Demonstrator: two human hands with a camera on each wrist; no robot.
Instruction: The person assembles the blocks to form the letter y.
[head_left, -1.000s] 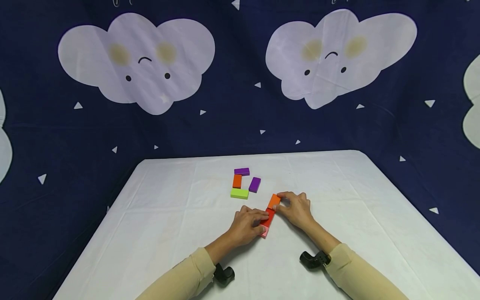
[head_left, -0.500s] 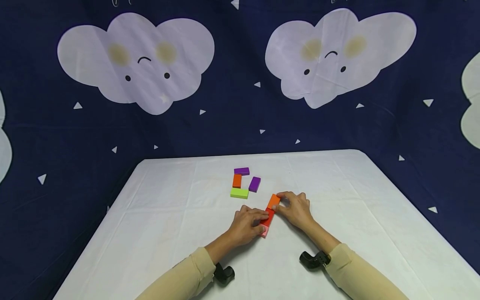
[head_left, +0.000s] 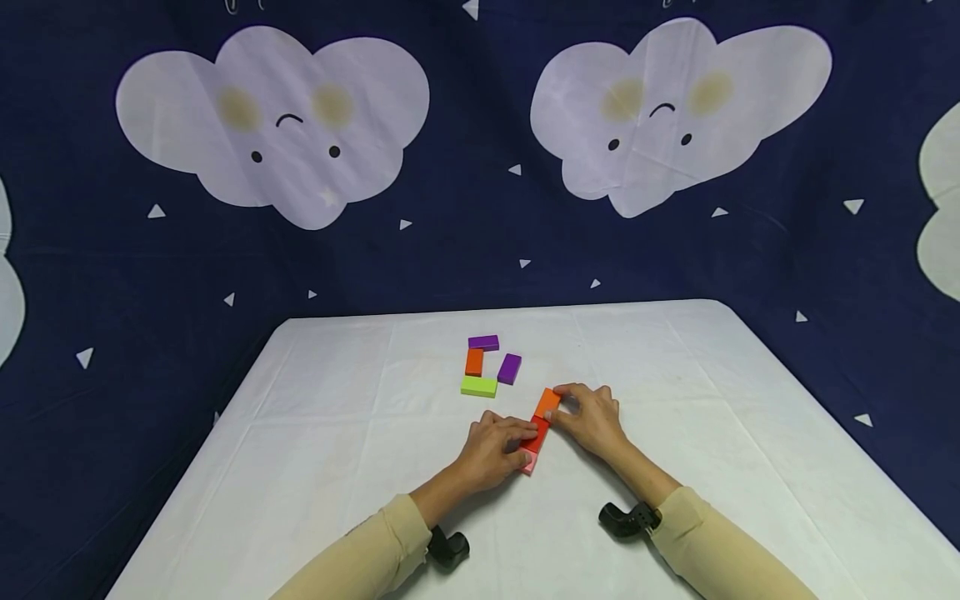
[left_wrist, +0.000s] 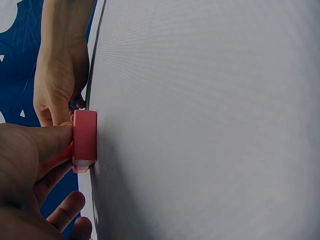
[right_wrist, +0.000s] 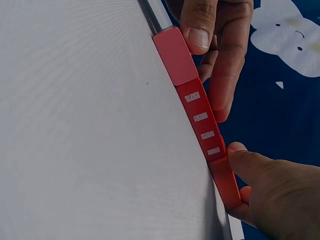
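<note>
A pink block (right_wrist: pixel 176 55), a red block (right_wrist: pixel 202 120) and an orange block (right_wrist: pixel 226 181) lie end to end in a slanting row on the table. White patches mark the red block's side. My left hand (head_left: pixel 491 452) rests on the near part of the row, thumb on the pink block (left_wrist: pixel 85 134) and straight fingers over the red one. At the far end, my right hand (head_left: pixel 592 421) pinches the orange block (head_left: pixel 548 403) between thumb and forefinger.
Behind the row, a lime green block (head_left: pixel 478 387), an orange-red block (head_left: pixel 474 362) and two purple blocks, one at the back (head_left: pixel 483 342) and one to the right (head_left: pixel 509 369), lie on the white table (head_left: pixel 337 467). A dark blue cloud-print cloth (head_left: pixel 480 250) hangs behind.
</note>
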